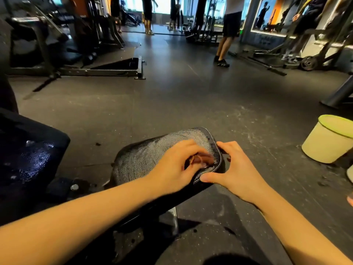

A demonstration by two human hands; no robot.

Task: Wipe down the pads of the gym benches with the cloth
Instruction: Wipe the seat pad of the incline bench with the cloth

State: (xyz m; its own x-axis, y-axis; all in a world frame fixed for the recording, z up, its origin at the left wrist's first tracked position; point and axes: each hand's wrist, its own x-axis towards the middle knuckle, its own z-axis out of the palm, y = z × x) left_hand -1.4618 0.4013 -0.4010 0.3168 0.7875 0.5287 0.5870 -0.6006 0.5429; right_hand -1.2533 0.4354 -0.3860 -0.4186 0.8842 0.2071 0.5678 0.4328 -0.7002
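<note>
A small black bench seat pad (141,157), worn and streaked wet, sits in the lower middle of the view. My left hand (177,165) lies on its right part, fingers curled over a bunched pinkish-brown cloth (200,159) that is blurred and mostly hidden. My right hand (235,169) holds the pad's right corner, with the thumb on the near edge and the fingers wrapped round the side. A larger black pad (28,155), glossy with moisture, is at the left.
A pale green bucket (328,138) stands on the rubber floor to the right. A machine's steel base (114,70) lies ahead on the left. A person in shorts (227,35) stands ahead on the right, with more people and racks behind. A weight plate (307,63) leans far right.
</note>
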